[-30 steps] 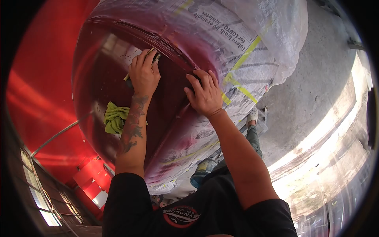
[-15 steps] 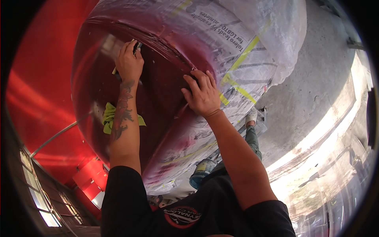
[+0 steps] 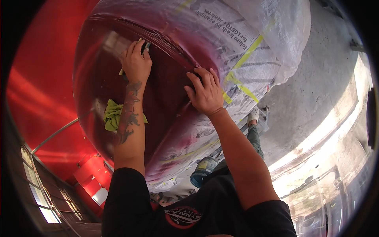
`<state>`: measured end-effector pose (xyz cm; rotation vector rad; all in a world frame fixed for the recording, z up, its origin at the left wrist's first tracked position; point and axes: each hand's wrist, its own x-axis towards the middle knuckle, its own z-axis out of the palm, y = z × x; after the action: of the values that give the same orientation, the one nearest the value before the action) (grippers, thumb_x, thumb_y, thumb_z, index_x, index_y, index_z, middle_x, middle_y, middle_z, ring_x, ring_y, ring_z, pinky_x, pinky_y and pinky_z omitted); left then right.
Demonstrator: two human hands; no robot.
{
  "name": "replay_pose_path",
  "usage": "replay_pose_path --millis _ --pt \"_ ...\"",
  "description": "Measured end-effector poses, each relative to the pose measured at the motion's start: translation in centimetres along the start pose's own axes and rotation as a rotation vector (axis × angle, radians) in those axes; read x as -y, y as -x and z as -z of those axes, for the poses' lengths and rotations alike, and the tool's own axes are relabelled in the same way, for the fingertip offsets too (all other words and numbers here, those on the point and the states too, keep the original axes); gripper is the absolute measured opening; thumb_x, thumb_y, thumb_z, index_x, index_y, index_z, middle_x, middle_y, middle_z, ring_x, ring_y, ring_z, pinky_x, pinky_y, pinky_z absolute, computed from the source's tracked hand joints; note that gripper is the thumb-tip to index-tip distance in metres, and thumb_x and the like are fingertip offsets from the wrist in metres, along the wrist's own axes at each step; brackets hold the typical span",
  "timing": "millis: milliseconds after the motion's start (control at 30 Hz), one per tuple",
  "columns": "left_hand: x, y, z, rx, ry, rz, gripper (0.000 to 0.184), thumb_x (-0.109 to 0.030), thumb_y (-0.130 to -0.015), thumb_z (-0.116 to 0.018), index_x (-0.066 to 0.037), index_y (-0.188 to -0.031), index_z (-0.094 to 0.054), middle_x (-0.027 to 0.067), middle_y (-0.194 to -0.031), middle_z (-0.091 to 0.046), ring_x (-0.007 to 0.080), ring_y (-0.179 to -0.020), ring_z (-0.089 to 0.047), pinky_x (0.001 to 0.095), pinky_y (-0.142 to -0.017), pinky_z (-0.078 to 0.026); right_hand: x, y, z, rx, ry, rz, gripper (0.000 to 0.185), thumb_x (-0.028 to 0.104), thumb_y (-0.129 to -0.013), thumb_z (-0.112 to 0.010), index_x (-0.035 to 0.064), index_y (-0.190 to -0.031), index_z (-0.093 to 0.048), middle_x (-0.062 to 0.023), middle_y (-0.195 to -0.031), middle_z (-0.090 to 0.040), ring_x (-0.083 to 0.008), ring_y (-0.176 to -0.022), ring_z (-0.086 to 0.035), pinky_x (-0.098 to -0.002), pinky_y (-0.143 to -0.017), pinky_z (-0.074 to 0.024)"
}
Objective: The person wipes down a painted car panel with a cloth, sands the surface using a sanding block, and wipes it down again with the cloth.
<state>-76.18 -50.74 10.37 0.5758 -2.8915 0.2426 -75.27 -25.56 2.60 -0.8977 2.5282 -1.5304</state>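
My left hand is closed over a narrow dark block with a pale yellow edge, pressed to the dark maroon car panel. My fingers hide most of the block, so its exact kind is unclear. My right hand lies with fingers spread on the panel's edge, beside the masked area, and holds nothing. A crumpled lime-green cloth rests on the panel, partly behind my left forearm.
Newspaper, clear plastic sheeting and yellow masking tape cover the surface around the panel. A bucket stands low near my body. Concrete floor lies to the right, a red surface to the left.
My left hand has slid a little to the right across the panel with the block. My right hand stays at the panel's edge, and the whole view has shifted slightly.
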Motion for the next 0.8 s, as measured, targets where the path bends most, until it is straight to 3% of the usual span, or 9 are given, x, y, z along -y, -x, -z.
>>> replay_pose_path --millis 167,333,500,567,800 --pt "-5.6 6.4 2.0 0.075 0.147 -0.117 0.040 -0.011 -0.087 -0.072 -0.014 -0.126 -0.069 0.0055 -0.131 -0.065 0.0307 -0.121 -0.059 0.0456 -0.098 -0.047 -0.1 0.1 -0.1 0.000 0.013 0.013 0.042 0.029 -0.088 -0.073 0.0143 -0.125 -0.064 -0.0086 -0.130 -0.057 -0.0270 -0.128 -0.054 -0.0503 -0.118 -0.0358" --pt "-1.7 2.0 0.8 0.016 0.103 -0.053 0.037 -0.011 -0.088 -0.072 -0.012 -0.124 -0.069 0.0081 -0.129 -0.066 0.0303 -0.119 -0.061 0.0460 -0.098 -0.047 -0.1 0.1 -0.1 -0.010 0.017 0.022 0.042 0.029 -0.088 -0.073 0.0145 -0.126 -0.064 -0.0086 -0.130 -0.057 -0.0272 -0.128 -0.055 -0.0503 -0.118 -0.0358" --pt "-4.3 4.4 1.4 -0.002 0.138 -0.066 0.038 -0.011 -0.087 -0.072 -0.013 -0.125 -0.069 0.0087 -0.129 -0.066 0.0325 -0.117 -0.060 0.0469 -0.096 -0.047 -0.1 0.1 -0.1 -0.011 -0.002 0.008 0.042 0.029 -0.088 -0.073 0.0147 -0.126 -0.063 -0.0089 -0.131 -0.057 -0.0273 -0.128 -0.055 -0.0511 -0.117 -0.0359" --pt "-6.0 6.9 2.3 0.094 0.182 -0.110 0.040 -0.011 -0.085 -0.074 -0.015 -0.125 -0.069 0.0077 -0.130 -0.065 0.0319 -0.117 -0.060 0.0465 -0.096 -0.047 -0.1 0.1 -0.2 -0.013 0.004 0.014 0.042 0.029 -0.088 -0.073 0.0146 -0.126 -0.063 -0.0090 -0.131 -0.057 -0.0272 -0.128 -0.055 -0.0513 -0.117 -0.0359" --pt "-2.7 3.0 1.0 0.008 0.129 -0.052 0.035 -0.014 -0.089 -0.072 -0.013 -0.124 -0.069 0.0079 -0.127 -0.067 0.0321 -0.118 -0.061 0.0449 -0.095 -0.048 -0.1 0.0 -0.1 -0.012 0.020 0.017 0.043 0.029 -0.087 -0.074 0.0145 -0.126 -0.063 -0.0092 -0.130 -0.057 -0.0274 -0.128 -0.055 -0.0517 -0.117 -0.0359"
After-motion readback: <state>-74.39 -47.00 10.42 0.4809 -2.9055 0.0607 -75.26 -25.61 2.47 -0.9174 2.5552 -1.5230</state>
